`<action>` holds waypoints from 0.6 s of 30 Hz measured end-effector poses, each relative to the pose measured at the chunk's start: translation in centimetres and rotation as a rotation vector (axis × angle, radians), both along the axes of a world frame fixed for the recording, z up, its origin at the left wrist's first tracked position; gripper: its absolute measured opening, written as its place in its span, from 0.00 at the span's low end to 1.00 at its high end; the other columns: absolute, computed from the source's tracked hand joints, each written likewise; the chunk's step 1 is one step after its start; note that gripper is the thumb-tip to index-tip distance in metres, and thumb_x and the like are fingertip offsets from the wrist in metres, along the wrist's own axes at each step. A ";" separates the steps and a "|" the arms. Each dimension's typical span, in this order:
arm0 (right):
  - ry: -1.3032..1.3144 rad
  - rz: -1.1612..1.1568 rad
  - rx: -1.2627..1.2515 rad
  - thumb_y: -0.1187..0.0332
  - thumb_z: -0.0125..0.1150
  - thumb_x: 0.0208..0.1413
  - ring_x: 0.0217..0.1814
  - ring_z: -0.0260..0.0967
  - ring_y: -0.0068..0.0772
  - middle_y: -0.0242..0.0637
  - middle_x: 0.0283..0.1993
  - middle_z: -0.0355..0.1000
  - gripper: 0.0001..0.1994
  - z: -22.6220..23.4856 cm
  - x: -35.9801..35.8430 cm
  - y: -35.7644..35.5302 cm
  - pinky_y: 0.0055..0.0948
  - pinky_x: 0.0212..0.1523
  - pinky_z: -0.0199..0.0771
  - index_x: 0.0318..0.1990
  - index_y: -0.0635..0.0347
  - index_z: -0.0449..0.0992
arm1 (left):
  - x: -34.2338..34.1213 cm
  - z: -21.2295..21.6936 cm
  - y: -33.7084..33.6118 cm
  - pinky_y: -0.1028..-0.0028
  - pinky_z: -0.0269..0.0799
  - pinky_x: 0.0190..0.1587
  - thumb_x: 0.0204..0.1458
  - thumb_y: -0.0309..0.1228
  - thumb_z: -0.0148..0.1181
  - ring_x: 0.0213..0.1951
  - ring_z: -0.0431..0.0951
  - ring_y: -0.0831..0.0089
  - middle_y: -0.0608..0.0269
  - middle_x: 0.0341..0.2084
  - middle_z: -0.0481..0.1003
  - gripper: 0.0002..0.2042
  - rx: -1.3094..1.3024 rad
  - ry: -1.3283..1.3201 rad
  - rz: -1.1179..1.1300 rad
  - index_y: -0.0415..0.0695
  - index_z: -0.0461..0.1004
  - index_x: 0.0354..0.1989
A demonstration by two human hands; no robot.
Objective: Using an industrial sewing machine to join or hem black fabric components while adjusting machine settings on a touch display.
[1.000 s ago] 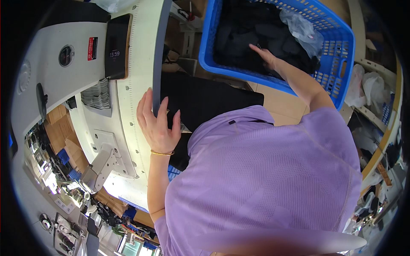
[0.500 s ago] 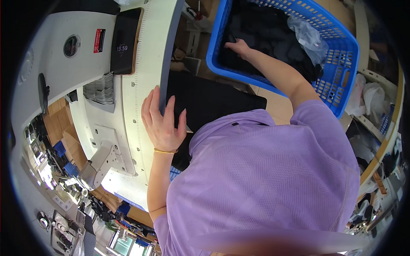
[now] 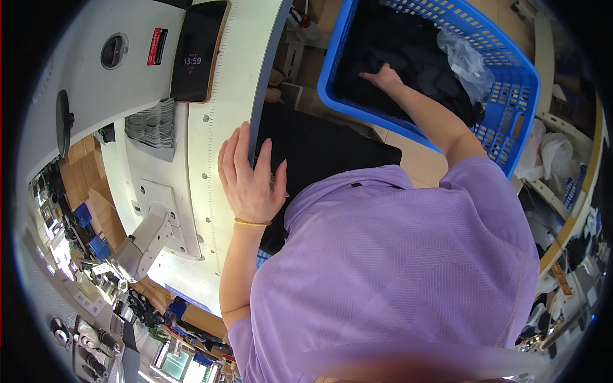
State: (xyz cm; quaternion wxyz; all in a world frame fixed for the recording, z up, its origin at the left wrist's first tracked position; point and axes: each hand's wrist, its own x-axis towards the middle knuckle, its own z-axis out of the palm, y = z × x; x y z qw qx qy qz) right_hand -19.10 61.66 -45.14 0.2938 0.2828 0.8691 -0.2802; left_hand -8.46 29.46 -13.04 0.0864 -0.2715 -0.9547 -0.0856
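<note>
My left hand (image 3: 250,182) rests at the edge of the white sewing-machine table (image 3: 214,159), with its fingers spread and nothing in them. To the right, my right hand (image 3: 385,79) reaches down into a blue plastic basket (image 3: 424,133). There its fingers are closed on black cloth (image 3: 408,54), part of a loose dark heap; the thumb points left and some fingertips are hidden in the folds. A crumpled clear plastic bag (image 3: 469,64) lies on the heap's right side. Black fabric (image 3: 325,143) lies below the table edge, between the table and the basket.
On the table stands a white sewing machine (image 3: 96,76) with a phone (image 3: 199,54) next to it. A stack of grey pieces (image 3: 152,127) sits near the machine head. White plastic bags (image 3: 559,150) are at the right, by a rack. Cardboard boxes (image 3: 105,210) stand beyond the table.
My right hand has moved rightward within the basket, over the black cloth. My left hand stays at the table edge. The whole view has shifted slightly.
</note>
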 end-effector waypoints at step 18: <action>-0.027 0.001 -0.334 0.60 0.77 0.34 0.48 0.74 0.42 0.48 0.49 0.74 0.36 -1.2 -1.0 -3.8 0.36 0.48 0.76 0.53 0.70 0.70 | 0.1 0.1 0.2 0.57 0.62 0.59 0.45 0.29 0.65 0.60 0.63 0.49 0.46 0.60 0.63 0.18 -0.015 0.014 0.019 0.40 0.76 0.47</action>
